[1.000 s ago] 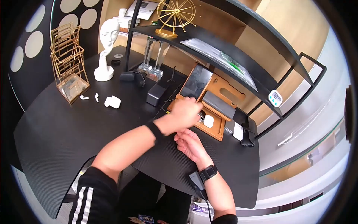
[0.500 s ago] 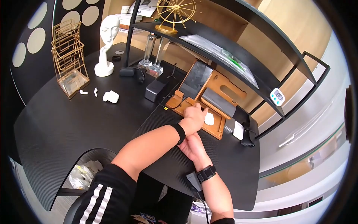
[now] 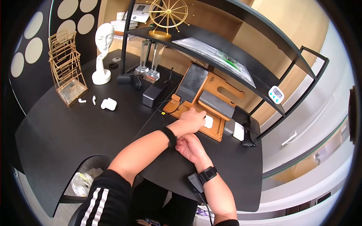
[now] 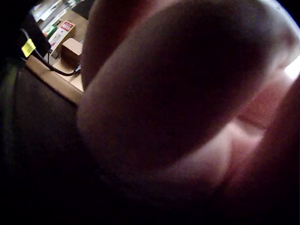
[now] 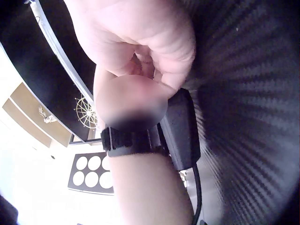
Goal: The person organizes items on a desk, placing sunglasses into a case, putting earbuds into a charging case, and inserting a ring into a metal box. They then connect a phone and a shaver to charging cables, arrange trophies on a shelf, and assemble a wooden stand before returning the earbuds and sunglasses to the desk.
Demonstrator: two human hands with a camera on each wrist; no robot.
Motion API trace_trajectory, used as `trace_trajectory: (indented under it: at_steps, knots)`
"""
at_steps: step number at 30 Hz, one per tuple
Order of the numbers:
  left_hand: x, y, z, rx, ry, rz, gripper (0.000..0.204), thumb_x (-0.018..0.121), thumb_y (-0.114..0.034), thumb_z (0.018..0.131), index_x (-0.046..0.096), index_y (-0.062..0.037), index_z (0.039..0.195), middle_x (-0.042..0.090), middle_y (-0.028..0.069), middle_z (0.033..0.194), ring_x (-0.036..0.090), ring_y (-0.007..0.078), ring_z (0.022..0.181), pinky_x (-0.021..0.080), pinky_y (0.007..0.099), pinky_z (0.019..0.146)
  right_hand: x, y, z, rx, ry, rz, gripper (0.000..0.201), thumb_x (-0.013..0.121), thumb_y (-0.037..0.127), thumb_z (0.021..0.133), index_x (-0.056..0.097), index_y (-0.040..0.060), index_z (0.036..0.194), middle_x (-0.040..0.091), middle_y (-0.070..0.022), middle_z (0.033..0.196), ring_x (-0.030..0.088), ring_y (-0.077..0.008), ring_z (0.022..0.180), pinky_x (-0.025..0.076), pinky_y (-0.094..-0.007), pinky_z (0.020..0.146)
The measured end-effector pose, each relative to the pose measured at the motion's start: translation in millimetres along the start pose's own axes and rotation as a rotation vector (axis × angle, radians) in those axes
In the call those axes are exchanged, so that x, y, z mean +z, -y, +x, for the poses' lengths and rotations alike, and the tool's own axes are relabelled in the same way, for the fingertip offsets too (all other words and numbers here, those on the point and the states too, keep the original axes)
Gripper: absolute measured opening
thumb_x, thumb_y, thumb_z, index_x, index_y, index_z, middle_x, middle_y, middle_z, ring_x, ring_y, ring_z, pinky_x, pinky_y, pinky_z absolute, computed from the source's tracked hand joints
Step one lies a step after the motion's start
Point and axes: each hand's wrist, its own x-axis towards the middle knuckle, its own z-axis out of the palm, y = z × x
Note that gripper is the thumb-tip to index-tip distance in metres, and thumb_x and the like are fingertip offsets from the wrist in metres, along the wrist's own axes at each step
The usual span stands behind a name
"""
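The white case [image 3: 208, 121] lies in the shallow tray [image 3: 217, 132] at the front of the wooden organizer [image 3: 223, 89], just beside the fingertips of the left hand [image 3: 191, 120]. Those fingers bend down over the tray, the index one reaching out; whether they hold anything I cannot tell (the left wrist view is mostly dark, blurred skin). The right hand [image 3: 191, 147] is turned palm up under the left wrist, fingers loosely curled with a gap inside, and nothing visible in them.

Behind the tray, the organizer carries a dark phone [image 3: 193, 81] leaning upright and a long grey case [image 3: 217, 103] on its ledge. Right of it are a white rectangular item [image 3: 238, 131] and a black pouch [image 3: 248, 136].

Left of the organizer, on the black desk [image 3: 75, 130], are a dark box [image 3: 151, 96], a white earbud case [image 3: 109, 104] and two loose earbuds [image 3: 94, 100]. Farther out stand a white face sculpture [image 3: 102, 52] and a gold wire rack [image 3: 68, 67]. Above, a black shelf [image 3: 264, 92] bears a gold wheel [image 3: 168, 15] and a plastic sleeve [image 3: 215, 56].
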Motion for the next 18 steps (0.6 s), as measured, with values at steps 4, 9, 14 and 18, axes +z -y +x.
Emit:
trace_trajectory:
  at_steps: [4, 9, 14, 18]
  knots:
    - [-16.6, 14.5, -12.6, 0.149, 0.014, -0.443, 0.031, 0.039, -0.026, 0.095, 0.047, -0.0087, 0.120, 0.058, 0.0139, 0.087, 0.059, 0.0276, 0.079, 0.047, 0.0374, 0.069, 14.8, 3.2, -5.3, -0.016, 0.022, 0.009, 0.016, 0.049, 0.020, 0.090, 0.053, 0.0059, 0.097, 0.061, -0.0064, 0.091, 0.054, -0.0137, 0.074, 0.045, -0.0281, 0.065]
    - [-74.1, 15.3, -56.0, -0.082, 0.318, -1.186, 0.032, 0.027, -0.023, 0.099, 0.045, -0.0100, 0.122, 0.053, 0.0016, 0.084, 0.044, 0.0062, 0.058, 0.038, 0.0207, 0.050, 22.6, 3.6, -6.5, -0.169, -0.042, -0.023, 0.024, 0.051, 0.028, 0.088, 0.051, 0.0097, 0.103, 0.061, -0.0063, 0.098, 0.054, -0.0153, 0.077, 0.044, -0.0281, 0.068]
    - [-79.2, 41.4, -77.1, -0.268, 0.463, -1.264, 0.034, 0.024, -0.025, 0.098, 0.040, -0.0109, 0.124, 0.057, 0.0070, 0.084, 0.053, 0.0111, 0.053, 0.047, 0.0239, 0.048, 22.6, 1.8, 7.2, -0.323, -0.096, -0.098, 0.025, 0.054, 0.021, 0.090, 0.047, 0.0117, 0.112, 0.059, 0.0001, 0.090, 0.053, -0.0086, 0.075, 0.041, -0.0227, 0.061]
    - [-69.5, 64.5, -80.8, -0.367, 0.551, -1.378, 0.039, 0.028, -0.037, 0.099, 0.042, -0.0112, 0.125, 0.054, 0.0032, 0.077, 0.053, 0.0108, 0.059, 0.053, 0.0284, 0.057, 20.2, -3.4, 14.9, -0.269, -0.173, -0.335, 0.018, 0.054, 0.021, 0.092, 0.056, 0.0050, 0.099, 0.058, -0.0002, 0.077, 0.051, -0.0067, 0.060, 0.039, -0.0198, 0.050]
